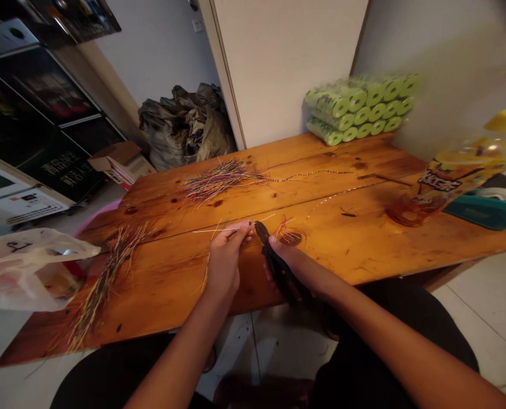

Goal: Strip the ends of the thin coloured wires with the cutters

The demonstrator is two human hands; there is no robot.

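Observation:
My left hand (227, 250) pinches a thin pale wire (206, 231) over the front middle of the wooden table (244, 205). In my right hand (289, 258) is a pair of dark pliers (262, 233), its handles slanting down toward me. The jaws are at my left fingertips, beside the wire; whether they grip it is too small to tell. Just right of the jaws lies a small cluster of orange and white wire ends (285, 232). Several loose wires lie under and around my left hand.
Wire bundles lie at the table's back (223, 180) and left (108, 284). A white plastic bag (31, 267) stands at the left edge. At right are a drink bottle (444, 182) and a teal container (487, 210). Stacked green rolls (359, 108) sit at the back.

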